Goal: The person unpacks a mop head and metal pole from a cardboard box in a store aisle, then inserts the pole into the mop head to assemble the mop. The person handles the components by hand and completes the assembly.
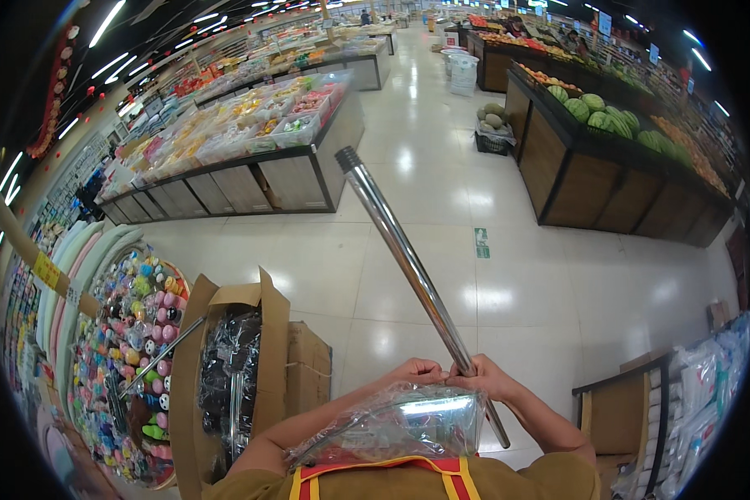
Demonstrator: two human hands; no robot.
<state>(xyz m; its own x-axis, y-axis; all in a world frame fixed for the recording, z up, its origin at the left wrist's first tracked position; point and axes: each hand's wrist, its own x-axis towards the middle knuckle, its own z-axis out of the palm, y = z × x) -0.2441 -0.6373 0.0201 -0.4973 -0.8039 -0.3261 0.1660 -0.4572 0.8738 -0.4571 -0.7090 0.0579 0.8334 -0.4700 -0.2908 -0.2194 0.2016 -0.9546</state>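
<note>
A yellow label (47,270) is hanging at 9 o'clock, its print showing too small to make out. At 3 o'clock a green sticker (482,242) is marking the glossy tiled floor (525,287), its pale markings blurring.

A smooth, mirror-bright metal tube (412,267), straight and round, is crossing the middle of the view. Its long axis is running from 11 to 5 o'clock, with the dark, ridged end pointing to 11 and the lower end reaching past the hands toward 5. The right hand (487,379) is wrapping around the tube's lower part. The left hand (419,372) is curling just beside it, toward 9 o'clock; whether it is gripping anything, I cannot tell. Crinkled clear plastic (375,427) is bunching between the forearms. Between 7 and 8 o'clock a cardboard box (273,367) is standing open, holding film-wrapped dark pieces (225,358).
</note>
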